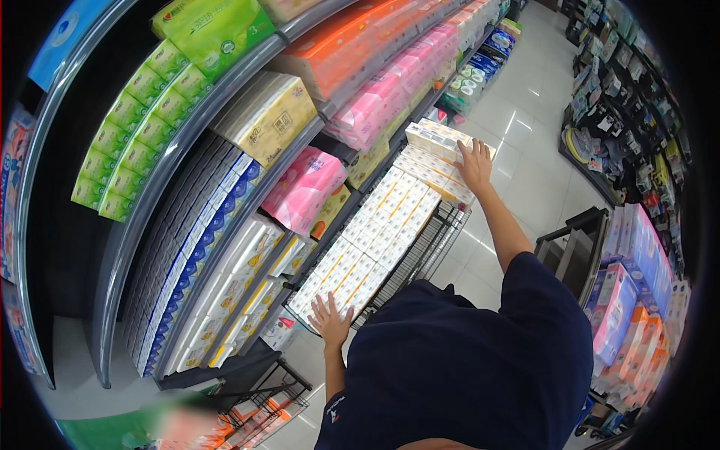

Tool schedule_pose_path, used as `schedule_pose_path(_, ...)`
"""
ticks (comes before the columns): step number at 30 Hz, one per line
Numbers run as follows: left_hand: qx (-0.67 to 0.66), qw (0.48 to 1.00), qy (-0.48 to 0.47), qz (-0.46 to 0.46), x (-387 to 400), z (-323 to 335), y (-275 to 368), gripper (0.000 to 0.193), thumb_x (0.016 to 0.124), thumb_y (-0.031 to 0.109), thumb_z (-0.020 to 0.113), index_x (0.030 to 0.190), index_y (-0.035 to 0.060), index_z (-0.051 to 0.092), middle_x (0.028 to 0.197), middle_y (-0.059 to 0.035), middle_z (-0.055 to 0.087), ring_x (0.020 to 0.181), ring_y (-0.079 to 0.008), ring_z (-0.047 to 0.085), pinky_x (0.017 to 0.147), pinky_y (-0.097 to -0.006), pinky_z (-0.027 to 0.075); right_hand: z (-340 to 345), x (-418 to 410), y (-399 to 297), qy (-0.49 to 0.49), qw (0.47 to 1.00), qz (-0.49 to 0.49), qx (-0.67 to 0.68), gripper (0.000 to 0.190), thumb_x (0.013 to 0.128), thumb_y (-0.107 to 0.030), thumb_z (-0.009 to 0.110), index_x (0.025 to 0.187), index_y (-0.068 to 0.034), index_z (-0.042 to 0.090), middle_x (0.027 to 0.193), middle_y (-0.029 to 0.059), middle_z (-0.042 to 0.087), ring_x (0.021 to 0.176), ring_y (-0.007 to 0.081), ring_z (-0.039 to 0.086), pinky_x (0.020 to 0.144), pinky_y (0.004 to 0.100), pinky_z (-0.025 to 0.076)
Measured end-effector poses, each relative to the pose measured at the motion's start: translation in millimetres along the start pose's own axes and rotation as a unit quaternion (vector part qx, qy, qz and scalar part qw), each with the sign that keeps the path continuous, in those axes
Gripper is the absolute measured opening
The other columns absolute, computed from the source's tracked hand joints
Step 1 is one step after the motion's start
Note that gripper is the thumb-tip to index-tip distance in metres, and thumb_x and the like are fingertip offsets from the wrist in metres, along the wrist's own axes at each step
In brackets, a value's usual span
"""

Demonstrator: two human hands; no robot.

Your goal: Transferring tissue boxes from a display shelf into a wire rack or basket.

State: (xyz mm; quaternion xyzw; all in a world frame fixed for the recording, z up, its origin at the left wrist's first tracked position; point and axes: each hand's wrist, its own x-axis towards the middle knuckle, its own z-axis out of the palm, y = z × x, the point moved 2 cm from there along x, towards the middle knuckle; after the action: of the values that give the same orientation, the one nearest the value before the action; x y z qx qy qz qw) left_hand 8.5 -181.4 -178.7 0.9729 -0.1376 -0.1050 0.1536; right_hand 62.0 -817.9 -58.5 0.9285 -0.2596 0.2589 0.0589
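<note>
White packs of pocket tissues (pixel 360 247) with orange bands lie in rows on a black wire cart (pixel 413 253), beside the shelf. My left hand (pixel 332 322) rests palm down, fingers spread, on the near end of these packs. Farther along, my right hand (pixel 475 166) lies with its fingers apart on top of a raised white pack (pixel 439 139) at the cart's far end. Neither hand is closed around a pack. The undersides of both hands are hidden.
Curved shelves at the left hold green tissue packs (pixel 152 118), a yellow pack (pixel 275 121) and pink packs (pixel 306 188). At the right stand a black cart (pixel 571 247) and stacked purple packages (pixel 644 253). A blurred person (pixel 185 419) is at the lower left, near another wire cart (pixel 275 394).
</note>
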Motion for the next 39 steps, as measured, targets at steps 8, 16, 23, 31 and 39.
schedule_pose_path(8,0.010,1.000,0.012,0.001,-1,3,-2,0.099,0.101,0.076,0.064,0.178,0.0210,0.034,0.186,-0.0235,0.019,0.172,-0.0469,0.010,0.132,-0.0737,0.002,-12,-111,-115,-0.014,0.951,0.063,0.301,0.038,0.101,-0.015,0.075,0.136,-0.001,0.070,0.122,0.0290,0.069,0.110,0.0458,0.069,0.097,0.0544,0.055)
schedule_pose_path(16,-0.018,1.000,-0.004,-0.003,-2,5,-8,0.099,0.101,0.078,0.061,0.179,0.0260,0.030,0.187,-0.0218,0.015,0.173,-0.0466,0.007,0.132,-0.0744,-0.001,-36,-121,-220,-0.171,0.839,-0.053,0.514,0.015,0.103,-0.005,0.071,0.111,0.005,0.078,0.103,0.0230,0.075,0.096,0.0369,0.076,0.085,0.0429,0.060)
schedule_pose_path(23,-0.016,1.000,0.008,-0.005,-2,7,-8,0.097,0.101,0.077,0.061,0.179,0.0289,0.031,0.187,-0.0200,0.017,0.172,-0.0455,0.009,0.131,-0.0757,0.001,-86,-64,-281,-0.120,0.817,-0.064,0.561,0.014,0.103,-0.004,0.071,0.113,0.004,0.077,0.106,0.0230,0.076,0.097,0.0389,0.076,0.087,0.0439,0.060)
schedule_pose_path(31,-0.009,1.000,0.012,0.004,-2,11,-13,0.098,0.101,0.084,0.053,0.180,0.0307,0.030,0.188,-0.0182,0.016,0.173,-0.0428,0.006,0.131,-0.0760,0.000,-197,24,-362,-0.029,0.796,-0.191,0.573,0.028,0.104,-0.007,0.072,0.130,0.004,0.073,0.129,0.0232,0.075,0.116,0.0379,0.075,0.102,0.0438,0.057)
schedule_pose_path(39,0.005,1.000,0.003,0.005,0,18,-18,0.099,0.101,0.085,0.051,0.181,0.0314,0.027,0.189,-0.0171,0.013,0.174,-0.0417,0.003,0.132,-0.0746,-0.002,-343,206,-479,0.270,0.736,-0.381,0.490,0.054,0.105,-0.018,0.069,0.154,-0.001,0.057,0.148,0.0244,0.064,0.141,0.0466,0.059,0.121,0.0518,0.047)
